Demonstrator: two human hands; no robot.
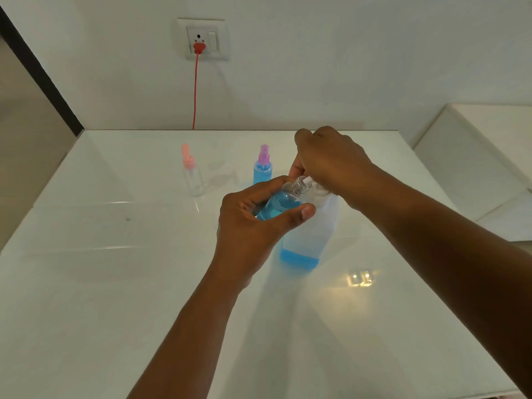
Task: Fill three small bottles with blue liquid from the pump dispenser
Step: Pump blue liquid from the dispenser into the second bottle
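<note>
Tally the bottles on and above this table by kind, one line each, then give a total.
Small bottles holding blue liquid: 2, the purple-capped bottle standing and the uncapped bottle held in the left hand
Small bottles with no liquid: 1, the pink-capped bottle
Large pump dispensers: 1, the pump dispenser under the right hand
Total: 4

The pump dispenser (309, 237) is standing near the middle of the tabletop (115, 283). The left hand (253, 223) is holding an uncapped small bottle (280, 203) tilted just left of it, the neck touching the spout under the right hand (331, 165). Behind them a capped bottle (262, 167) is standing, another (192, 175) further left. A wall socket (203, 38) is sitting behind the tabletop, its cord (195, 90) hanging down.
</note>
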